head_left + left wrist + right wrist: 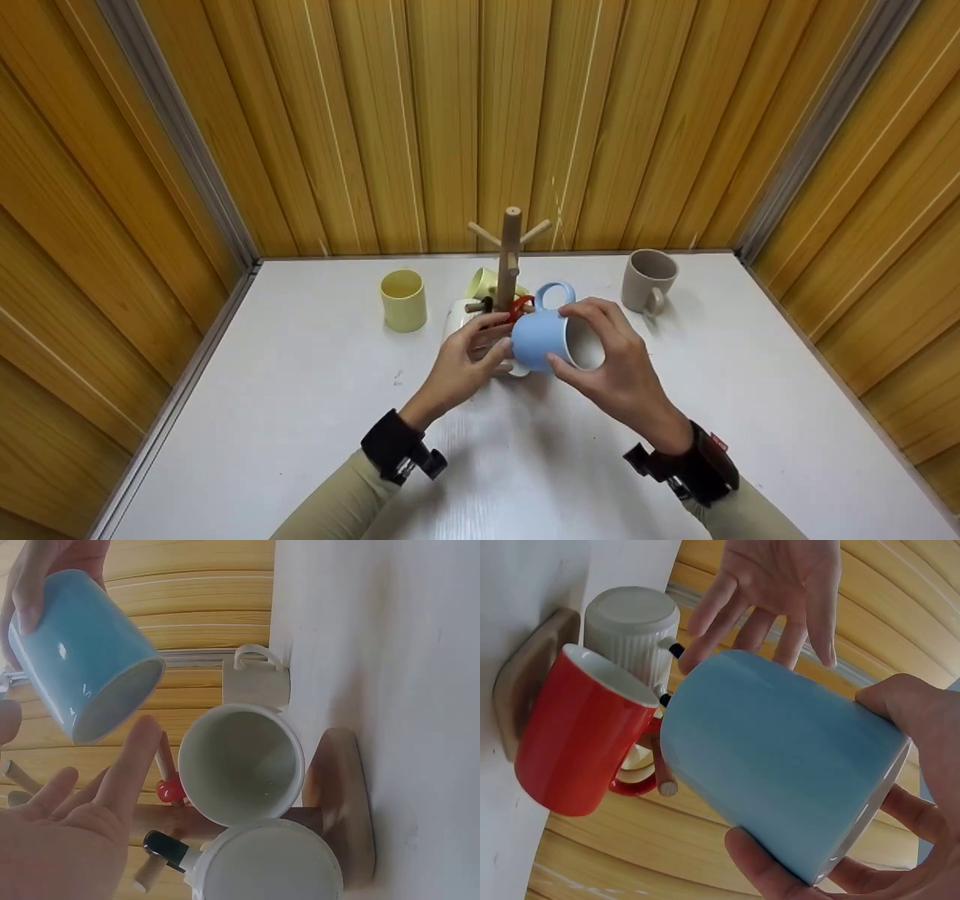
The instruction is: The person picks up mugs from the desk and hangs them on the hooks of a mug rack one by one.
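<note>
My right hand (619, 367) grips a light blue mug (538, 341) by its rim, thumb and fingers on opposite sides. The mug lies tipped sideways, with its mouth toward the right palm and its handle up. Close to the mug's base, my left hand (461, 367) has its fingers spread and relaxed, holding nothing. Just beyond both hands stands a wooden mug tree (508, 262). On its lower pegs hang a red mug (585, 739) and a white ribbed mug (630, 637) with a black handle. The hands partly hide these two in the head view.
A yellow mug (403, 301) stands on the white table (300, 420) left of the tree, and a grey-beige mug (646, 281) stands at the right. Another pale yellow mug (481, 283) shows behind the post. Wood-patterned walls (435, 127) enclose the back and sides.
</note>
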`<state>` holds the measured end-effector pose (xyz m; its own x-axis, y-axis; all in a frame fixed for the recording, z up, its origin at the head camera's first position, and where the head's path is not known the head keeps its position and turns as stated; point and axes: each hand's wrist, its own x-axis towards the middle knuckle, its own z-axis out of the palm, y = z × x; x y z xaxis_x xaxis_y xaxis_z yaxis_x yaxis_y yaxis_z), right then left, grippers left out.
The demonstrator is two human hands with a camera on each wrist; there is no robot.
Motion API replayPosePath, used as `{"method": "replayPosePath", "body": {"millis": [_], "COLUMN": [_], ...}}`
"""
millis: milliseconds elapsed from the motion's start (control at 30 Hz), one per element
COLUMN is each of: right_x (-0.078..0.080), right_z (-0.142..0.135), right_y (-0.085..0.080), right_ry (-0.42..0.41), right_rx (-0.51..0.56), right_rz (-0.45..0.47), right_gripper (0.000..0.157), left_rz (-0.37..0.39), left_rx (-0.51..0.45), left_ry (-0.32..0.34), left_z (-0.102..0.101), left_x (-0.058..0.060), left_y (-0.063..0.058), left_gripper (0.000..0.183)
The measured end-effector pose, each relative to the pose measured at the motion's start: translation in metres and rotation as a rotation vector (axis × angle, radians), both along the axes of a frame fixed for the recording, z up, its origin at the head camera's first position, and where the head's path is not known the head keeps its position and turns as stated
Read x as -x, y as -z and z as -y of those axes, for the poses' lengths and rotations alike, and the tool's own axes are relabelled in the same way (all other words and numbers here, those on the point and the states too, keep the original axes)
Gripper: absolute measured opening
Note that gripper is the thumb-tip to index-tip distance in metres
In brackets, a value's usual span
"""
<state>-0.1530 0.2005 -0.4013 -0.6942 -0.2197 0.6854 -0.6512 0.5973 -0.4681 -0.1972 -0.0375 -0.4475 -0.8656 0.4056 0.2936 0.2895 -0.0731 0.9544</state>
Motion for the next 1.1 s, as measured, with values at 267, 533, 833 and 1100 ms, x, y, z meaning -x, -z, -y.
{"method": "replayPosePath", "body": {"millis": [267, 533, 833, 1100], "right_x": [-0.007, -0.011, -0.009, -0.006], "right_z": [0.013, 0.019, 0.022, 0.017], "right_y": [-0.004, -0.005, -0.008, -0.023], "right_ry": [-0.075, -0.170, -0.268, -0.231], "right_rx": [0.001, -0.005, -0.070, -0.131], "right_rz": [-0.051, -0.070, -0.059, -0.040], "right_gripper": [0.055, 0.057, 0.065, 0.088], "left_rz": [0.193, 0.283, 0.343, 0.290], "left_rx": [-0.068, -0.123, -0.251, -0.324], "left_ry": [0.159, 0.248, 0.225, 0.129], "left_z": [0.005, 0.013, 0.025, 0.026], "left_x": [0.002, 0.002, 0.000, 0.000], "left_y": [-0.003, -0.001, 0.008, 0.001], "left_gripper": [0.061, 0.085, 0.088, 0.087]}}
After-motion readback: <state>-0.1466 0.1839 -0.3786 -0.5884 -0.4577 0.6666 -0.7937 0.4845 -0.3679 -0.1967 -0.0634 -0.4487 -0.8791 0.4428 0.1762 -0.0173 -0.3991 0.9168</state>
